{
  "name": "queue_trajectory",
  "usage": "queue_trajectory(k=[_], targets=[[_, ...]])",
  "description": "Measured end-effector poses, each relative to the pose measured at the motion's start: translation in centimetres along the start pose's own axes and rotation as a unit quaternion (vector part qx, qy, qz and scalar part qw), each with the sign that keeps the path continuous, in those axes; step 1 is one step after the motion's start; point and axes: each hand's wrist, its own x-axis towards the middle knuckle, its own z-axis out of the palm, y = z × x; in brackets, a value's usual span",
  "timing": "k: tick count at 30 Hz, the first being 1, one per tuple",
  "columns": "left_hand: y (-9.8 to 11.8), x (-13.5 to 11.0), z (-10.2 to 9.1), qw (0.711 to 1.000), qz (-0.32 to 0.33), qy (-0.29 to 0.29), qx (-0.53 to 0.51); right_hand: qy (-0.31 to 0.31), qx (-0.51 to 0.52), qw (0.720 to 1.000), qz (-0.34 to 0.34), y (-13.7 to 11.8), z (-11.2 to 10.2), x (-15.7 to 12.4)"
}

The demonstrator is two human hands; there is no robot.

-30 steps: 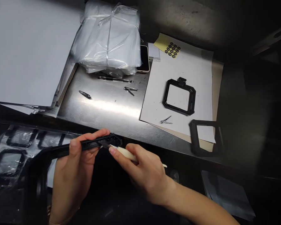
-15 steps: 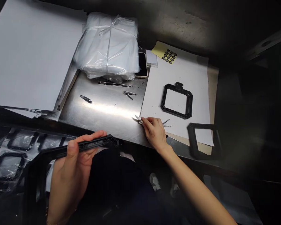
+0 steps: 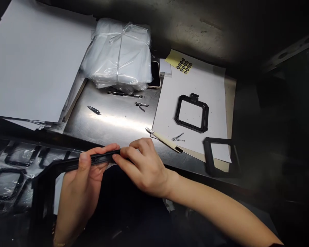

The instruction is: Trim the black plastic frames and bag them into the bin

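Note:
A black plastic frame (image 3: pixel 45 185) is tilted up in front of me, close to the camera. My left hand (image 3: pixel 83 181) is closed around one of its sides, thumb on the near face and fingers behind. At the far end of that side, my right hand (image 3: pixel 144 168) pinches the frame's corner between thumb and fingers. A craft knife (image 3: pixel 163 140) with a pale handle lies at the table's front edge, its blade pointing left. Beside it on the white sheet rests a pair of small metal tweezers or nippers (image 3: pixel 178 138).
Another black frame with a tab (image 3: pixel 192 113) lies on white paper (image 3: pixel 164 103); a further black frame (image 3: pixel 208 157) overhangs the front edge. Behind are a tied bundle of plastic bags (image 3: pixel 118 55), a phone (image 3: pixel 156 75), a pen (image 3: pixel 125 95) and stacked paper (image 3: pixel 36 61). Bagged frames (image 3: pixel 7 183) lie lower left.
My right hand has let go of the craft knife, leaving it on the table edge, and moved left onto the frame's corner. My left hand keeps its hold on the frame.

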Motion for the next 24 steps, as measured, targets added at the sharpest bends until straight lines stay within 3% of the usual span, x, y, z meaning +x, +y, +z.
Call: queue_trajectory(k=[4, 11, 15, 17, 19, 21, 22, 24], targets=[[0.2, 0.2, 0.0, 0.999, 0.007, -0.033, -0.017, -0.015, 0.011, 1.0, -0.024, 0.6, 0.0, 0.4], [0.5, -0.1, 0.0, 0.999, -0.011, -0.03, -0.027, -0.007, -0.008, 0.997, -0.075, 0.7, 0.4, 1.1], [0.9, -0.2, 0.0, 0.999, -0.017, -0.032, -0.028, -0.024, -0.013, 0.998, -0.057, 1.2, -1.5, -0.2], [1.3, -0.2, 0.0, 1.0, -0.011, -0.016, -0.019, -0.108, 0.026, 0.994, 0.001, 1.6, -3.4, -1.0], [1.5, -0.1, 0.0, 1.0, -0.006, 0.004, -0.006, -0.248, 0.122, 0.96, 0.043, 2.0, -5.1, -1.5], [1.6, 0.0, 0.1, 1.0, -0.009, 0.018, 0.003, -0.312, 0.182, 0.931, 0.056, 2.0, -5.8, -1.6], [1.5, 0.1, 0.1, 1.0, -0.012, 0.018, 0.005, -0.288, 0.17, 0.94, 0.063, 1.9, -5.6, -1.5], [1.1, 0.2, 0.0, 1.0, -0.009, 0.014, -0.004, -0.17, 0.094, 0.978, 0.074, 1.3, -4.3, -1.1]])
